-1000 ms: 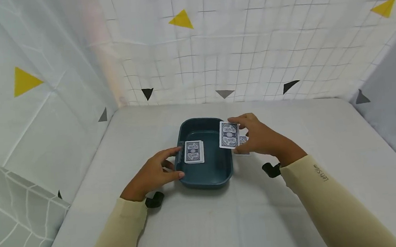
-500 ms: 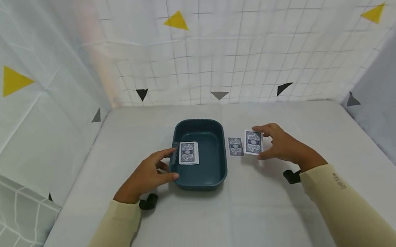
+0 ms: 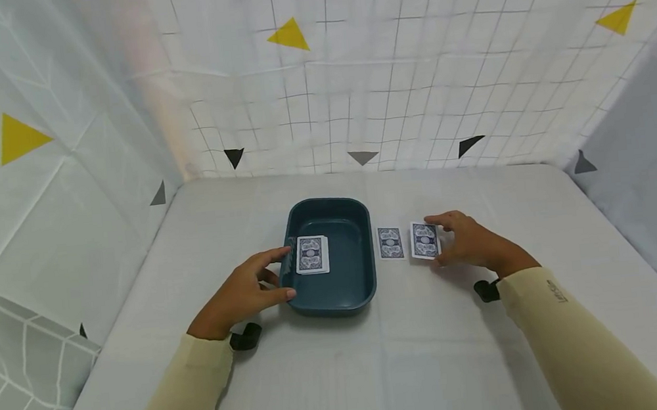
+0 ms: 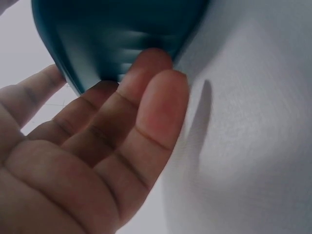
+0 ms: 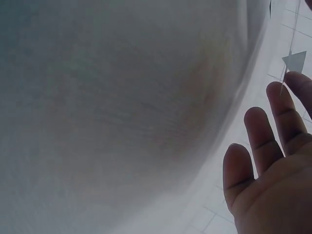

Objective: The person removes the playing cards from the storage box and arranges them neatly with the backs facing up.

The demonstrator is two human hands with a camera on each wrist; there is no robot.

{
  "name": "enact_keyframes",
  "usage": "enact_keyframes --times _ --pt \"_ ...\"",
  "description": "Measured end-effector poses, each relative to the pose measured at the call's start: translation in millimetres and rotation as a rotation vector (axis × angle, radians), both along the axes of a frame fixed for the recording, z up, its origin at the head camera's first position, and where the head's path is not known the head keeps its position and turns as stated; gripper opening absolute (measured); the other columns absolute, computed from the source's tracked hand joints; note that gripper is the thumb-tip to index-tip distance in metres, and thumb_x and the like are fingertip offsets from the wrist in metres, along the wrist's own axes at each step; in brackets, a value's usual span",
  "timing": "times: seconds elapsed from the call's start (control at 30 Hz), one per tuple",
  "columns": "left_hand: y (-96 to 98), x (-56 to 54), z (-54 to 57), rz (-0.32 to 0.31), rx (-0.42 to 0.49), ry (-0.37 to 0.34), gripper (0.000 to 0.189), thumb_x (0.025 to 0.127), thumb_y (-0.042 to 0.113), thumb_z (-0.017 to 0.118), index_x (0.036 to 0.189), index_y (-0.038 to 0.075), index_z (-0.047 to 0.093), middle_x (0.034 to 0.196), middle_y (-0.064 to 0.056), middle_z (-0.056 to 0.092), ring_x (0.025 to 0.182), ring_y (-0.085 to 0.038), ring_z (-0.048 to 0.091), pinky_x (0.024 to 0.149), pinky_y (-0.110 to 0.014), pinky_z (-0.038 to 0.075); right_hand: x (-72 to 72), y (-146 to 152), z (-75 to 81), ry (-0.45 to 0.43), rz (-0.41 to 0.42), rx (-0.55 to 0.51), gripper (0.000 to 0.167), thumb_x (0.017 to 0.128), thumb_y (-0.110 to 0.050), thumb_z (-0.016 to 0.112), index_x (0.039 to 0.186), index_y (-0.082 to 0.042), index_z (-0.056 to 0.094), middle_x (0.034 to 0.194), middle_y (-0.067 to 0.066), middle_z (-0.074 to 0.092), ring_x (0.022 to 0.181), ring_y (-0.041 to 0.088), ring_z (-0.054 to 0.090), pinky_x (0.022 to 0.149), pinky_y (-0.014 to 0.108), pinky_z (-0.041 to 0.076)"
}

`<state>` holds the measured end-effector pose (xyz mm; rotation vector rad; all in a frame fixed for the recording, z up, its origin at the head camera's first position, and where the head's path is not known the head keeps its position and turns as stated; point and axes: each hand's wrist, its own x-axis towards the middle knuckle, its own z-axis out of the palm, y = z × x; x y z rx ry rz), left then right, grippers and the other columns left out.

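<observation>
Card (image 3: 425, 240) pinched by right fingers (image 3: 441, 220), left fingers (image 4: 163, 109) loosely spread against tray (image 3: 346, 256), card stack (image 3: 311, 255) inside

Card stack (image 3: 312, 255) in tray (image 3: 350, 262)

Person's R sleeve (image 3: 585, 345) bears small dark lettering (image 3: 556, 291), apparently "LetsSlim" tho blurred, nr. its wrist end.

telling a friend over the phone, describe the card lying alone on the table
On the white table, find the dark teal tray. Just right of it lies a patterned card. Unlike the held card in the right hand or the card pile inside the tray, it lies on the table untouched.
</observation>
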<state>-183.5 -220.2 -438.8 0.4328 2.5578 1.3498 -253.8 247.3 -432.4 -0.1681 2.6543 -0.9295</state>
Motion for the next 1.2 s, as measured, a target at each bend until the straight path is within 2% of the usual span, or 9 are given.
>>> enact_keyframes --times 0.17,0.47,0.8,1.07,1.2 --pt "0.7 1.0 1.9 -0.002 0.004 -0.005 0.085 0.089 0.035 0.089 0.163 0.027 0.047 0.15 -0.006 0.054 0.11 -0.025 0.064 0.088 -0.041 0.057 -4.0 -1.9 -3.5 -0.013 0.001 0.022 0.1 0.077 -0.019 0.095 0.164 -0.018 0.045 0.163 0.024 0.035 0.144 0.049 0.035 0.116 0.066 0.037" --pt "0.5 0.9 1.9 -0.014 0.012 0.0 0.086 0.09 0.032 0.089 0.163 0.023 0.046 0.151 -0.006 0.054 0.109 -0.025 0.064 0.091 -0.041 0.057 -5.2 -3.9 -0.4 -0.01 0.038 0.052 0.099 0.078 -0.014 0.093 0.164 -0.014 0.044 0.16 0.025 0.039 0.142 0.046 0.035 0.117 0.066 0.034" --pt "-0.5 -0.1 2.4 -0.025 0.03 0.001 0.087 0.089 0.035 0.09 0.164 0.021 0.046 0.152 -0.008 0.053 0.109 -0.025 0.064 0.09 -0.042 0.057 -6.7 -4.0 -4.1 -0.01 0.019 0.087 0.102 0.08 -0.018 0.092 0.167 -0.016 0.039 0.16 0.024 0.039 0.137 0.045 0.039 0.117 0.068 0.035" --pt "-1.0 -0.8 2.2 -0.027 0.038 0.003 0.087 0.09 0.034 0.089 0.163 0.021 0.046 0.151 -0.008 0.054 0.109 -0.025 0.064 0.09 -0.042 0.057 -3.7 0.6 -0.5 -0.023 -0.007 0.019 0.106 0.081 -0.019 0.092 0.17 -0.021 0.033 0.164 0.029 0.033 0.144 0.05 0.034 0.118 0.071 0.033" --pt "-0.4 -1.1 2.1 -0.025 0.03 0.003 0.086 0.09 0.035 0.089 0.163 0.023 0.046 0.151 -0.007 0.054 0.109 -0.025 0.064 0.089 -0.041 0.057 -2.0 -1.0 5.6 -0.01 -0.002 -0.026 0.103 0.085 -0.024 0.089 0.17 -0.022 0.032 0.167 0.028 0.029 0.149 0.053 0.031 0.115 0.074 0.035"
